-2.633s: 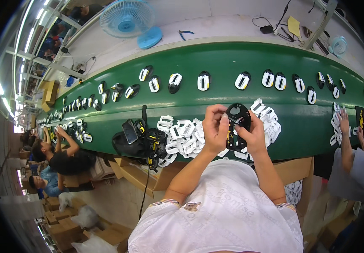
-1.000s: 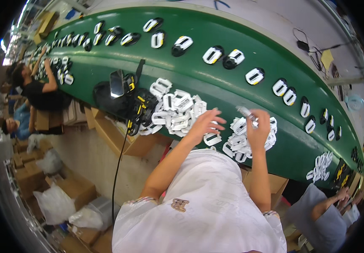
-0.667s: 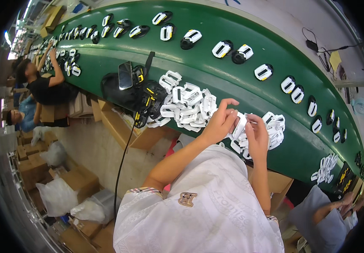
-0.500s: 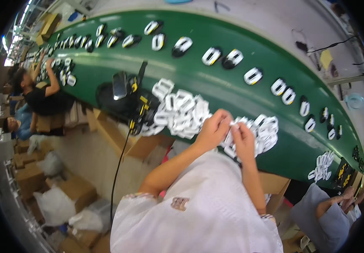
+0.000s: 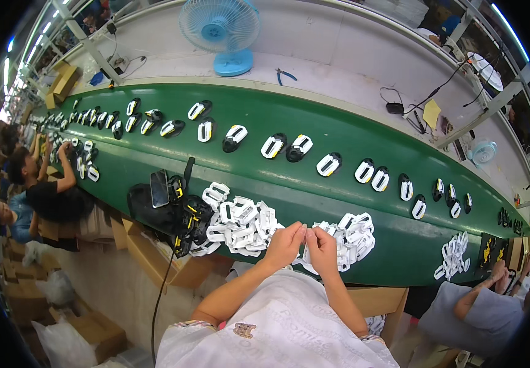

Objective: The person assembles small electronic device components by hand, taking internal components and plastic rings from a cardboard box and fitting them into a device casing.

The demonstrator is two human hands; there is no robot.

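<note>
My left hand [image 5: 283, 245] and my right hand [image 5: 323, 250] meet at the near edge of the green bench, fingertips pinched close together. Whatever they hold is hidden by the fingers. Just left of them lies a heap of white plastic frame-shaped parts [image 5: 240, 224]. A second heap of the same white parts [image 5: 356, 236] spreads beside and behind my right hand.
On the green bench [image 5: 265, 184], black-and-white assemblies [image 5: 300, 148] stand in a long row. At left sit a black bag-like object [image 5: 142, 199], a phone [image 5: 159, 189] and black-and-yellow parts [image 5: 188, 224]. Behind are a blue fan [image 5: 219, 30] and pliers [image 5: 284, 76]. Co-workers sit on both sides.
The view has tilted upward, bringing the fan and back shelf into sight. My hands stay together by the heaps, with the fingertips still pinched.
</note>
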